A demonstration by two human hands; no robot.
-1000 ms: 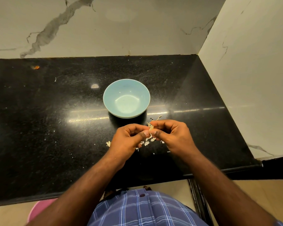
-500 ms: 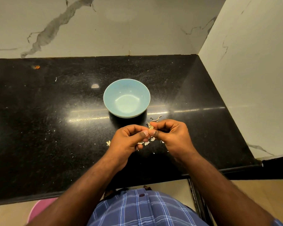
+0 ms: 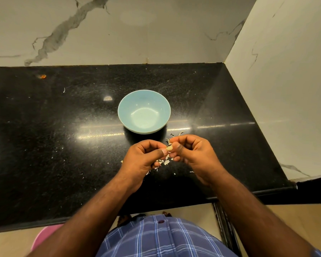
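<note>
A small pale garlic clove (image 3: 169,148) is pinched between the fingertips of both hands, just above the black counter. My left hand (image 3: 144,160) holds it with thumb and curled fingers from the left. From the right, my right hand (image 3: 193,154) pinches it, fingers curled. Bits of papery peel (image 3: 164,162) lie scattered on the counter under and around the hands. An empty light blue bowl (image 3: 122,115) stands just beyond the hands.
The black granite counter (image 3: 54,136) ends at marble walls behind and on the right (image 3: 285,89). A small orange scrap (image 3: 43,76) lies far left at the back. A pink object (image 3: 43,238) shows on the floor below the front edge.
Both hands stay together on the clove; the fingers have shifted slightly and more of the pale clove shows between the thumbs.
</note>
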